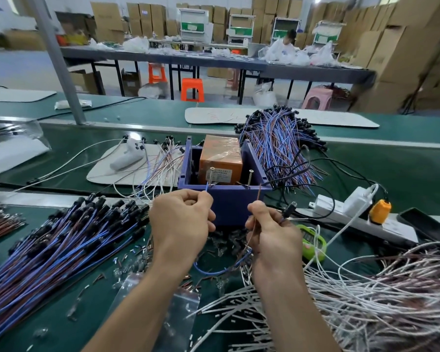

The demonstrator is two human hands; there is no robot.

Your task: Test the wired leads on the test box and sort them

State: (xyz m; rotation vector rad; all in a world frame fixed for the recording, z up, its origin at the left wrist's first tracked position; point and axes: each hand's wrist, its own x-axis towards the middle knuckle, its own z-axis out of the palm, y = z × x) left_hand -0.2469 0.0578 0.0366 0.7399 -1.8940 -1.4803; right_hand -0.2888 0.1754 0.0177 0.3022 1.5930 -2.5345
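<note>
pinching lead (221, 271) ends beside test box (226, 201) edge

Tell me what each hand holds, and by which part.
The left hand pinches the blue wire just below its tip; the right hand pinches the brown wire just below its tip. Both tips point up at the test box.

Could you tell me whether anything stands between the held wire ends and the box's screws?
Nothing visible does. The blue wire tip in the left hand sits just below the left metal screw; the brown wire tip in the right hand stands right of the right metal screw, with open air between.
</note>
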